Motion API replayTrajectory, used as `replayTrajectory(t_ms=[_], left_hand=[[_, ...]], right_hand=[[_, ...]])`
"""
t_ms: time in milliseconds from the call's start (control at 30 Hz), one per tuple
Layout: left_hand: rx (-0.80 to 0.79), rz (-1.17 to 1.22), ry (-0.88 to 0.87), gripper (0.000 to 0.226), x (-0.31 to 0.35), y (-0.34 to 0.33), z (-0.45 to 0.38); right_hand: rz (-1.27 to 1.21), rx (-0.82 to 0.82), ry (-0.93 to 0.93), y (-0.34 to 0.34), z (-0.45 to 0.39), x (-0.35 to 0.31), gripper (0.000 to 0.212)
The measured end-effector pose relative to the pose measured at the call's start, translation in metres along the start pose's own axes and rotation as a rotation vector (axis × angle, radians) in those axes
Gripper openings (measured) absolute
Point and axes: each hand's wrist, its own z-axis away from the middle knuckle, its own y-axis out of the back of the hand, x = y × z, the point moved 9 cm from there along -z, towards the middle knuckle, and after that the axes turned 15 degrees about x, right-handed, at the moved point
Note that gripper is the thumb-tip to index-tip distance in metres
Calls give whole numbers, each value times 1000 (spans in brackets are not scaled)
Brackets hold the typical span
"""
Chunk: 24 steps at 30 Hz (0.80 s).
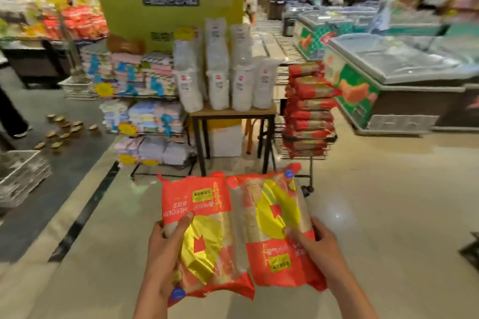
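I hold two red and gold noodle packs side by side over the shop floor. My left hand (166, 243) grips the left pack (204, 235) at its left edge, thumb on top. My right hand (315, 243) grips the right pack (274, 230) at its right edge, thumb on the front. The packs touch along their inner edges. Ahead stands a wire rack stacked with several packs of the same kind (309, 109).
A small wooden table (233, 112) with white plastic-wrapped stacks (217, 77) stands ahead. A shelf of folded towels (145, 111) is to its left, chest freezers (404, 80) to the right. Small objects (62, 129) lie scattered on the dark floor; a white crate (20, 176) sits left.
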Motion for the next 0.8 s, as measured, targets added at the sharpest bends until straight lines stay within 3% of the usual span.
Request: replayTrajectory(t_ms=[67, 233, 367, 500, 633, 800], left_hand=[[-47, -8, -1, 47, -5, -57, 10], [-121, -87, -24, 47, 1, -178, 14], [-160, -129, -40, 53, 10, -263, -6], [-150, -149, -31, 54, 21, -356, -44], [-223, -146, 3, 64, 34, -465, -76], [-281, -144, -69, 34, 87, -598, -83]], right_hand=[[8, 59, -9, 44, -34, -1, 50], [7, 182, 3, 118, -111, -12, 33], [-51, 225, -21, 141, -186, -15, 33], [-60, 216, -30, 150, -280, -41, 51], [-68, 231, -24, 169, -377, -72, 40], [-62, 272, 29, 199, -479, -112, 36]])
